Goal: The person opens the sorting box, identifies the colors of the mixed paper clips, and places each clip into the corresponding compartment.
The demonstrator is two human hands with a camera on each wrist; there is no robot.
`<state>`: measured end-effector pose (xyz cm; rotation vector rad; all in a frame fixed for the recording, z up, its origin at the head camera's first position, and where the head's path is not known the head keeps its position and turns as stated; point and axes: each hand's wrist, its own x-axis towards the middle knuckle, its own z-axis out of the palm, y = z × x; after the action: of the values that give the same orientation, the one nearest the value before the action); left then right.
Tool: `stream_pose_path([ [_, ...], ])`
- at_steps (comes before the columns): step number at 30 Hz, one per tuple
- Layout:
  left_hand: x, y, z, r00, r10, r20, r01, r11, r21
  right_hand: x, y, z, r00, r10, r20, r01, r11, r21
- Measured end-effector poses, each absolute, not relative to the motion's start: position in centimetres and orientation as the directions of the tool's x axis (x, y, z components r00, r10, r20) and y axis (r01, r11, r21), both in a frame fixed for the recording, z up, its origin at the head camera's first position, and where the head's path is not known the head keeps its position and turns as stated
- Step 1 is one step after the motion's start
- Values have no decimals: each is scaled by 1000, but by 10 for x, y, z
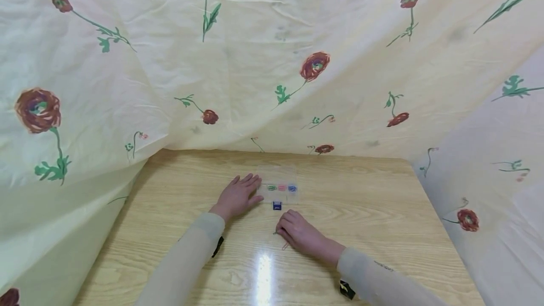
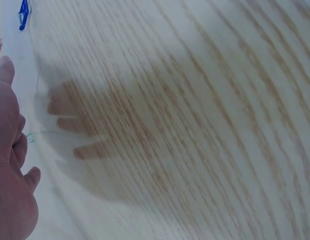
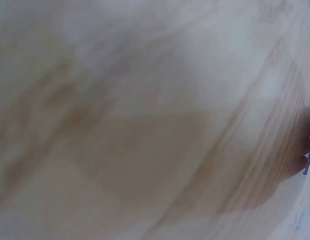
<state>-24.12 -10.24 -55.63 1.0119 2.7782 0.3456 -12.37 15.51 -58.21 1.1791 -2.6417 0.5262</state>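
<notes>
A clear plastic compartment box (image 1: 292,198) lies on the table with its clear lid (image 1: 276,172) raised at the back. Green paper clips (image 1: 271,187), pink paper clips (image 1: 282,187) and blue paper clips (image 1: 292,188) sit in separate compartments. My left hand (image 1: 238,197) rests at the box's left side, fingers spread and straight. In front of the box is a small dark blue piece (image 1: 277,206). Nearer me, my right hand (image 1: 299,232) has curled fingers pinching a small green paper clip (image 1: 275,233), mostly hidden. Beside that hand lies a pink paper clip (image 1: 285,246).
The wooden table (image 1: 191,164) reaches back to a flower-patterned cloth (image 1: 238,70), which also hangs at both sides. A bright light reflection falls on the tabletop between the forearms. Dark straps with wrist cameras show below both sleeves.
</notes>
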Motion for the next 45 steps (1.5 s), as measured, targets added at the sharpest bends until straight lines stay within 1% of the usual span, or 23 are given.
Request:
stream_pose_path([
  [5,-240,-103,-556,-759,646,-81,609,748,264,-126,156,-581,-677,-672,300,-735,633,-242],
  [10,-241,-102,-556,-759,645,-88,612,753,241,-133,156,-571,-722,-628,291,-692,657,-298],
  [14,-242,-102,-557,-762,642,-83,611,756,233,-146,157,-559,-760,-567,317,-650,666,-367],
  [18,-242,-102,-557,-765,639,-79,608,758,236,-165,157,-549,-781,-514,354,-624,669,-405],
  [26,-240,-102,-553,-763,641,-79,606,753,255,-201,154,-539,-827,-453,334,-561,711,-425],
  [32,-239,-102,-551,-759,646,-83,610,750,255,-219,149,-535,-838,-455,303,-546,718,-432],
  [40,-240,-101,-551,-752,655,-72,620,741,257,-232,145,-541,-874,-445,194,-484,771,-414],
  [45,-241,-101,-551,-752,655,-77,622,743,246,-236,145,-546,-857,-468,216,-516,767,-382],
])
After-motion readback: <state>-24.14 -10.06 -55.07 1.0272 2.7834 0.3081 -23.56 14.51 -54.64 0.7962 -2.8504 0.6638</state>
